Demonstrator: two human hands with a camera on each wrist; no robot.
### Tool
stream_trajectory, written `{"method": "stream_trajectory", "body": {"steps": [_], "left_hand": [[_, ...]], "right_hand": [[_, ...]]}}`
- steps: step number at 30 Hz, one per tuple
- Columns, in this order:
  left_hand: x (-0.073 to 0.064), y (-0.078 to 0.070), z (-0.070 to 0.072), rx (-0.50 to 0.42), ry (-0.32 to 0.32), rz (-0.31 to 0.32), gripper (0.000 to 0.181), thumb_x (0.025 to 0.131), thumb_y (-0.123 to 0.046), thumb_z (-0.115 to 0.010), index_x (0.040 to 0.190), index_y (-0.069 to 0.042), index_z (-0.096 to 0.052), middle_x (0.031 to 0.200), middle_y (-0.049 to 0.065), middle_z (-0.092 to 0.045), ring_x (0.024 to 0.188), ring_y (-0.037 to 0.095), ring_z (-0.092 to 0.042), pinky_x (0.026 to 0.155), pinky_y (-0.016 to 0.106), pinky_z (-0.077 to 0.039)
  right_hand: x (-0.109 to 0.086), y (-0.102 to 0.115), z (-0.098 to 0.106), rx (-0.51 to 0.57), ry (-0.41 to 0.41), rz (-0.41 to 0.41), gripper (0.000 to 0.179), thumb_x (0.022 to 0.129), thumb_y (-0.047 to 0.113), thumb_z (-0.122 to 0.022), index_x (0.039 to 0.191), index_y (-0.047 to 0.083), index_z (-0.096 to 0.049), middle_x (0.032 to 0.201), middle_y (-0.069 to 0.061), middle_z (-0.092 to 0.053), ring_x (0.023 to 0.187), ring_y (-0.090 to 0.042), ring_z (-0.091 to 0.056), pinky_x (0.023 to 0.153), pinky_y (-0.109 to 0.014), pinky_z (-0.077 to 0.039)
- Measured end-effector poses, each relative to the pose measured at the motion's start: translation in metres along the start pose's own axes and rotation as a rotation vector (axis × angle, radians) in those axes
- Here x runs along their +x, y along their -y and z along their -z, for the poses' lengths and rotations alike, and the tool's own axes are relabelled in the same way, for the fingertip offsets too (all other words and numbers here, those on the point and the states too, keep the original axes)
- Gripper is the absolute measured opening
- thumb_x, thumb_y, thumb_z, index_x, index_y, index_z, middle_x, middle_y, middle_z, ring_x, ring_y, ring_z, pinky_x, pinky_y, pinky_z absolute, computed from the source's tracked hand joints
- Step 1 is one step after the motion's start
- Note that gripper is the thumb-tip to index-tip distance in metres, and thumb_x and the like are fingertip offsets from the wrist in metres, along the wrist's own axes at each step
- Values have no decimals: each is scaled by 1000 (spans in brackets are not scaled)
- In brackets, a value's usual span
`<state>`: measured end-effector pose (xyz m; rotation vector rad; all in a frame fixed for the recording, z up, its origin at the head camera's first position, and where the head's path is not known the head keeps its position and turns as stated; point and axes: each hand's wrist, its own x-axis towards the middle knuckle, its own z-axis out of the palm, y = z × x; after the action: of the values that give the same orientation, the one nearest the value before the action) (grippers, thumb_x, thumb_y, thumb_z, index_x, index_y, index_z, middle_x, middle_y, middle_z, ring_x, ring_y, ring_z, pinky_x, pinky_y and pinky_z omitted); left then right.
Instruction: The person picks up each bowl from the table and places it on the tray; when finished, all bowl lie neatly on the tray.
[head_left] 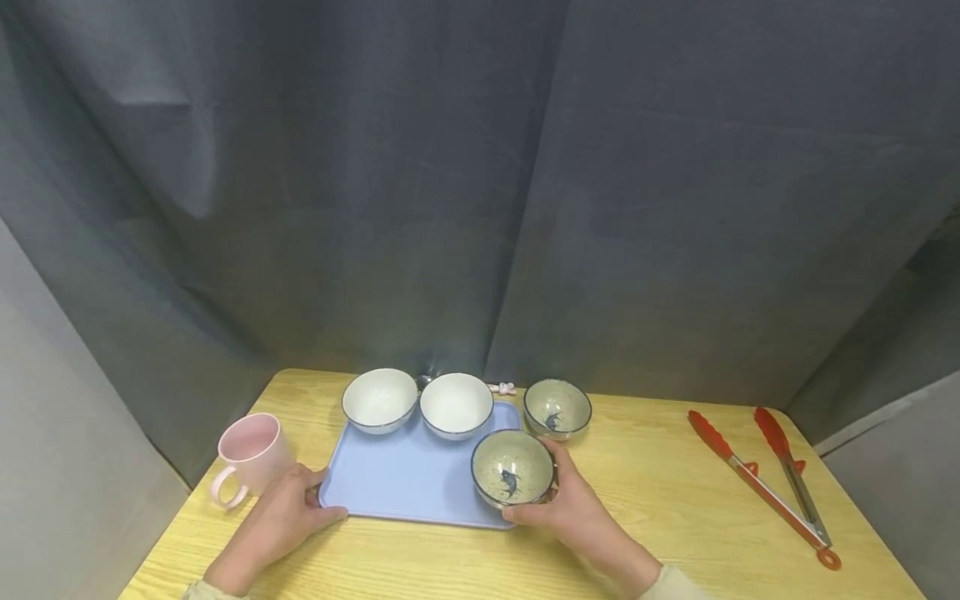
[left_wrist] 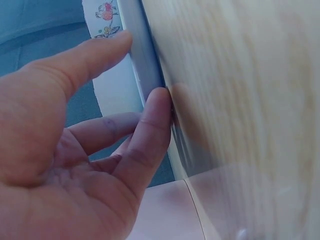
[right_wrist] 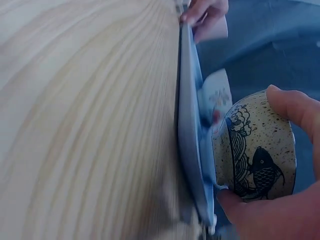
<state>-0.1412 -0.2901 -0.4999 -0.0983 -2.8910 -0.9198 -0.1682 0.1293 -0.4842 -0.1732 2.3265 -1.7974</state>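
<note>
A speckled grey-beige bowl with a blue fish drawing (head_left: 512, 468) is over the right front corner of the blue tray (head_left: 397, 483). My right hand (head_left: 566, 504) grips its right side; in the right wrist view, thumb and fingers span the patterned bowl (right_wrist: 265, 155) from rim to base. At the tray's front left corner, my left hand (head_left: 288, 504) holds the edge. The left wrist view has the thumb and a fingertip against the tray's rim (left_wrist: 140, 55). Two white bowls with dark rims, one left (head_left: 380, 400) and one right (head_left: 457, 404), stand along the tray's back.
Another speckled bowl (head_left: 557, 408) stands just beyond the tray's back right corner. A pink mug (head_left: 255, 450) is beside my left hand. Red-tipped tongs (head_left: 780, 492) lie spread at the table's right. Behind the bowls, a small pink-and-white utensil end (head_left: 504, 388) shows near the curtain.
</note>
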Motion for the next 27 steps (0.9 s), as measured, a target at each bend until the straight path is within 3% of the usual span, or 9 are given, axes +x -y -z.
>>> {"method": "stream_trajectory", "body": {"steps": [3,6,10,17,27], "left_hand": [[0,1,-1,3,4,-8,44,76,-25,-103,112,-6,-85,75,-2,-57,70,4,-45,64,24,-41],[0,2,-1,4,1,-18,44,76,-25,-103,113,-7,-85,75,-2,-56,70,5,-45,64,24,-41],[0,1,1,10,-12,-23,51,76,-25,-103,119,-6,-85,76,-2,-58,70,4,-46,64,24,-42],[0,2,1,22,-23,-52,40,77,-24,-102,109,-8,-85,74,-3,-54,69,4,-43,62,23,-39],[-1,3,0,8,-24,-67,57,75,-23,-104,124,-1,-84,77,-2,-59,71,3,-45,63,23,-41]], "right_hand": [[4,5,-21,36,29,3,121,75,12,-103,171,7,-30,173,-25,-41,158,-45,-46,130,-62,-40],[13,9,-41,58,77,8,122,75,13,-103,172,8,-29,172,-22,-42,158,-43,-46,132,-63,-36],[28,14,-69,37,140,58,120,74,15,-103,170,8,-31,167,-20,-48,155,-40,-49,133,-65,-35],[49,24,-112,-10,195,108,119,73,21,-103,169,8,-34,161,-16,-55,153,-37,-52,133,-66,-33],[61,26,-156,-3,246,123,121,75,27,-103,170,9,-31,163,-14,-54,154,-36,-52,133,-64,-34]]}}
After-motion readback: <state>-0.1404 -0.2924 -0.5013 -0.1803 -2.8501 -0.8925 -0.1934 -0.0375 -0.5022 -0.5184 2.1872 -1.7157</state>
